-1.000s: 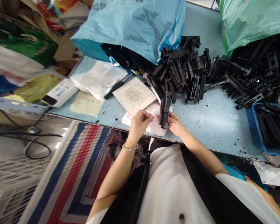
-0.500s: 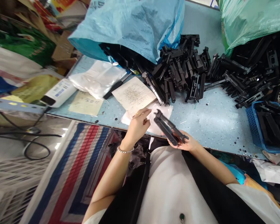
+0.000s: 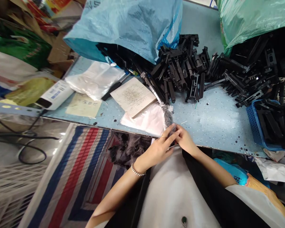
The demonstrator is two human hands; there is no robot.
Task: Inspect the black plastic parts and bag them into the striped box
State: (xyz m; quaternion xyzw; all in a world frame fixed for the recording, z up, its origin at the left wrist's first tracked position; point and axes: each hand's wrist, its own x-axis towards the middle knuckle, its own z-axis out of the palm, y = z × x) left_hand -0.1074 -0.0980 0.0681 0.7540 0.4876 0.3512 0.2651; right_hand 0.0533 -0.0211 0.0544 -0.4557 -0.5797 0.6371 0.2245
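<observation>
Both my hands meet at the front edge of the blue speckled table (image 3: 216, 123). My left hand (image 3: 159, 147) and my right hand (image 3: 185, 140) are closed on the near end of a black plastic part in a clear bag (image 3: 168, 117). The bag lies over a stack of flat clear bags (image 3: 146, 119). A large heap of the same black plastic parts (image 3: 180, 71) lies behind it in the middle of the table. How far the part sits in the bag is hard to make out.
A blue sack (image 3: 130, 25) and a green sack (image 3: 249, 19) spill black parts at the back. A blue basket (image 3: 254, 126) of parts stands at the right. A card sheet (image 3: 132, 96), white bags (image 3: 95, 79) and a white device (image 3: 53, 95) lie left.
My right hand held the bare black part out over the table edge; now the part lies in a clear bag and both hands have closed together on its near end.
</observation>
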